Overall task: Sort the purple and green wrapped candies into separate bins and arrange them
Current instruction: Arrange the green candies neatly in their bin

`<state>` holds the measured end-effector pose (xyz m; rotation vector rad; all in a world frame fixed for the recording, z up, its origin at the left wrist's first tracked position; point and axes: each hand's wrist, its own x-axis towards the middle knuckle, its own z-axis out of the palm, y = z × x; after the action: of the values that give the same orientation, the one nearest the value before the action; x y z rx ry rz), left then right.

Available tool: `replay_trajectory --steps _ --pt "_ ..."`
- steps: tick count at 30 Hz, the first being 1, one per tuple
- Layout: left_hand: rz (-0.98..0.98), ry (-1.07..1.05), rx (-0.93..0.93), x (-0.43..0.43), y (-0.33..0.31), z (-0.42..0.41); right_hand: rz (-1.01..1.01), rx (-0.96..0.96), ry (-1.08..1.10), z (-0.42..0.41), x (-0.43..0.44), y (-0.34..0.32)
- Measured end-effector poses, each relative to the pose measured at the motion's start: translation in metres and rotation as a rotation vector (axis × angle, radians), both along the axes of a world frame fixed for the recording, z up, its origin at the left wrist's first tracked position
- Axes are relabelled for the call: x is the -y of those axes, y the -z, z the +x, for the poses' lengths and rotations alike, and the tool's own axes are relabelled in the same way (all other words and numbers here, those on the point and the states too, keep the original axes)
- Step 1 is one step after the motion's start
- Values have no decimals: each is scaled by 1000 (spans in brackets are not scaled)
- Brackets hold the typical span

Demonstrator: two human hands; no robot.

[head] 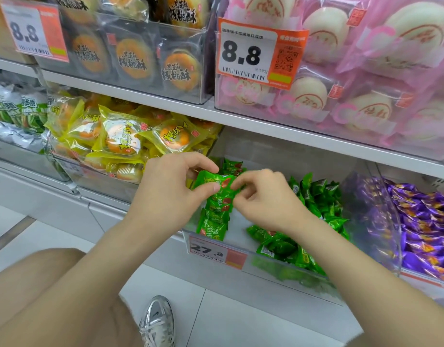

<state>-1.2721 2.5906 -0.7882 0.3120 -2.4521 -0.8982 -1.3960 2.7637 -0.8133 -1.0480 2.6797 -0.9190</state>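
I am looking at white shop shelves (150, 100) stacked with clear bins of wrapped snacks, above a pale tiled floor (241, 311). At the middle of the frame both hands meet over the green bin (273, 267), whose front carries a 27.8 price tag (217, 251). My left hand (170, 181) pinches one green candy (214, 182) between thumb and forefinger, gripping its left and middle part, while my right hand (263, 196) pinches the packet's right end with its fingertips. The candy sits between the two grips, raised above the bin, its long axis running left to right across the frame and its printed face turned toward the camera. Just below it a row of green candies (214, 222) stands overlapped along the bin's left side; a loose green pile (318, 196) lies right of my hands. Purple candies (426, 221) fill the neighbouring bin at the right edge
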Motion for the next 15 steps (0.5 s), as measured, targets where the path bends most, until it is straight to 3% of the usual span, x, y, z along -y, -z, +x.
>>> replay_trajectory --steps 3,6,9,15 --pt "57 35 4 4 -3 2 -335 386 -128 3 -12 -17" --pt "64 132 20 7 -8 5 -385 434 -212 11 -17 -22" --pt "-76 123 -20 8 -9 8 -285 427 -127 10 -21 -23" --pt "-156 56 9 13 4 5 143 493 -89 14 -13 5"
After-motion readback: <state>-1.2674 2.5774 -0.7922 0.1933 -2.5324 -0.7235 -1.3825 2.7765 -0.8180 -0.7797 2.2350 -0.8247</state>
